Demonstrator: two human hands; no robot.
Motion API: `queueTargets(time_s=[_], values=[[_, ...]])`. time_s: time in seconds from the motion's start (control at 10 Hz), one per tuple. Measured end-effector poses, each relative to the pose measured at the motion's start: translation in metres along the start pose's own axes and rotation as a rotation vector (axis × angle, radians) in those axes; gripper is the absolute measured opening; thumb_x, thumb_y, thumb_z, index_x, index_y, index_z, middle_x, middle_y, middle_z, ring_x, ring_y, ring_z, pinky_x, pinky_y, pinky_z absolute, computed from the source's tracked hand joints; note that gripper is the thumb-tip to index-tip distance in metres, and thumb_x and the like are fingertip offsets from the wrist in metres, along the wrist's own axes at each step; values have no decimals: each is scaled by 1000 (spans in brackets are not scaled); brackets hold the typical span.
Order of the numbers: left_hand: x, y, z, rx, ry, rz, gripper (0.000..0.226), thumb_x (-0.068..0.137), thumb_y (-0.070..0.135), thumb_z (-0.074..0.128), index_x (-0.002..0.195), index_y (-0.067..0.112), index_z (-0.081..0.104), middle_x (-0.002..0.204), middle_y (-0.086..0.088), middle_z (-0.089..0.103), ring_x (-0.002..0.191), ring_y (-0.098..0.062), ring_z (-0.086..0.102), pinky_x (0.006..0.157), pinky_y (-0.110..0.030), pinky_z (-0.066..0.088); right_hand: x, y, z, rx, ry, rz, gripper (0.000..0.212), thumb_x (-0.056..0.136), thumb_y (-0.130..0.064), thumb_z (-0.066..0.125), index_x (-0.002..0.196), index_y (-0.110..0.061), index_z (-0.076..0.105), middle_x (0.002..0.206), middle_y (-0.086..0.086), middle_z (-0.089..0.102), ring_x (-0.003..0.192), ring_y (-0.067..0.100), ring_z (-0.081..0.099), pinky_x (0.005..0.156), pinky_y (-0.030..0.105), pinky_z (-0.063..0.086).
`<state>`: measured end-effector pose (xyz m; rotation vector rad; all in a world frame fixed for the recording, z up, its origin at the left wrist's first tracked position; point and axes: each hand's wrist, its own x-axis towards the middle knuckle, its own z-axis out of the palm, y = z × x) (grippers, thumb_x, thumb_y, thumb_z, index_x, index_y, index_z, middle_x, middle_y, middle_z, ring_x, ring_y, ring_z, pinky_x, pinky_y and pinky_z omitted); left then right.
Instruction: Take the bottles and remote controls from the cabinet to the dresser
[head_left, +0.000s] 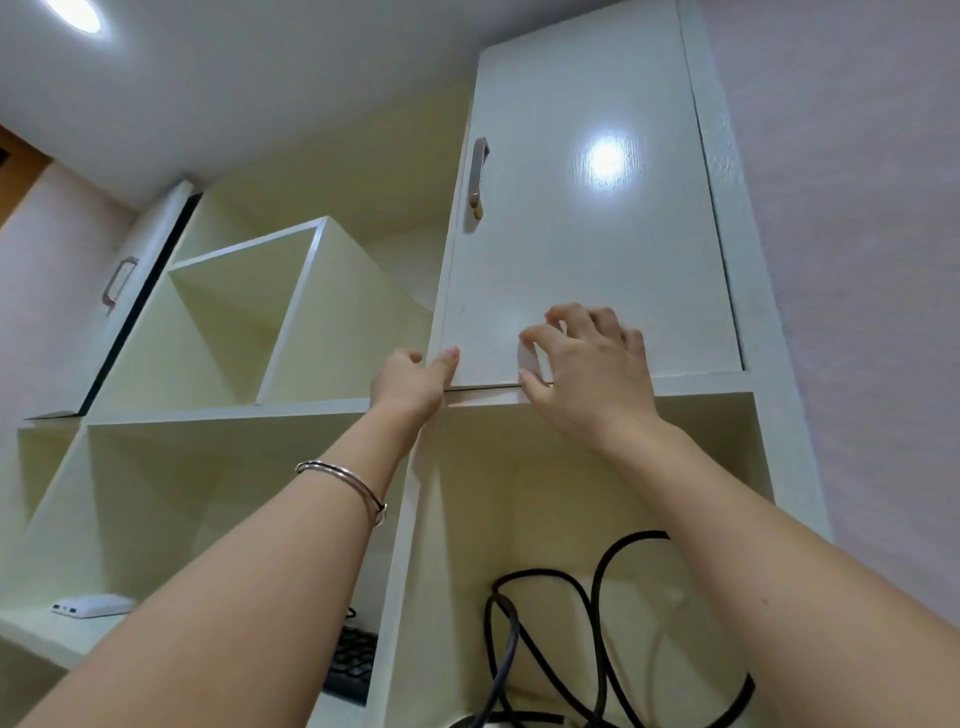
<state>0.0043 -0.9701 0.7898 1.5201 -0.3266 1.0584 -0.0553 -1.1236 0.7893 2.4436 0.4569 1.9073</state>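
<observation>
The white cabinet door (587, 218) with a metal handle (479, 179) stands shut or nearly shut above me. My left hand (413, 387) grips its lower left corner, thumb on the front face and fingers hidden behind the edge. My right hand (587, 364) rests on the door's bottom edge with curled, spread fingers and holds nothing that I can make out. No bottle is in view. A black object with rows of buttons (353, 665) lies on a lower shelf, partly hidden by my left forearm; it may be a remote control or a keyboard.
Open cream shelf compartments (249, 312) lie to the left, and a second door with a handle (119, 280) stands at the far left. A white box-like device (93, 605) lies on the lower left shelf. Black cables (597, 623) coil in the compartment under the door.
</observation>
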Motion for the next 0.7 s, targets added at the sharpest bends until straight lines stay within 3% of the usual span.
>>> queueTargets(time_s=[0.1, 0.3, 0.5, 0.6, 0.7], values=[[6, -4, 7, 44, 24, -25, 51, 85, 43, 57, 120, 6, 54, 122, -13, 61, 112, -32, 56, 99, -40, 45, 2, 0, 1, -34, -25, 5, 37, 90, -32, 44, 127, -28, 50, 143, -5, 35, 134, 21, 24, 108, 35, 19], [9, -9, 13, 57, 81, -72, 54, 81, 46, 60, 119, 8, 56, 120, -10, 63, 113, -32, 56, 101, -42, 44, 3, 0, 2, -61, -53, 2, 38, 91, -30, 39, 128, -30, 49, 145, -4, 32, 135, 22, 22, 109, 36, 18], [-3, -8, 3, 108, 33, -21, 31, 87, 27, 52, 111, 9, 59, 115, -10, 64, 102, -28, 57, 84, -29, 44, -1, 2, 0, -7, -70, -14, 36, 93, -24, 38, 124, -25, 54, 146, -2, 34, 137, 20, 22, 111, 33, 16], [-22, -11, -10, 102, 36, 38, 32, 88, 22, 50, 118, 11, 57, 121, -7, 61, 106, -22, 54, 88, -27, 40, -13, 5, -3, 100, -37, -22, 34, 94, -22, 40, 121, -17, 60, 140, 0, 44, 133, 18, 32, 110, 31, 22], [-45, -10, -26, 22, 11, 76, 29, 89, 21, 52, 117, 14, 58, 119, -3, 62, 111, -18, 54, 89, -23, 39, -35, 9, -12, 327, 15, 75, 29, 91, -18, 46, 112, -14, 66, 126, 0, 58, 120, 17, 48, 103, 30, 37]])
